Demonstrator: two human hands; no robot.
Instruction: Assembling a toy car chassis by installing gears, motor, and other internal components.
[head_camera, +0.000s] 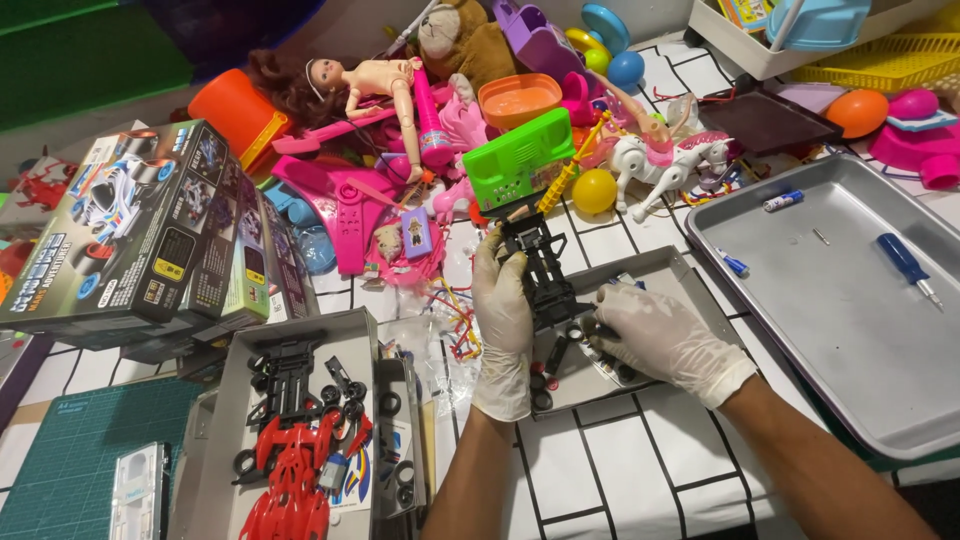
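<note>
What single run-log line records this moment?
left hand: holds black toy car chassis | right hand: touching chassis side, over small grey tray

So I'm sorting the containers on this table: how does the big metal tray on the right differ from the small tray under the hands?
The big metal tray is far larger and nearly bare, holding only a blue-handled screwdriver and a few small bits. The small tray is crowded with little black parts and partly covered by the gloved right hand and left hand. Both are grey, rectangular and shallow-rimmed.
</note>
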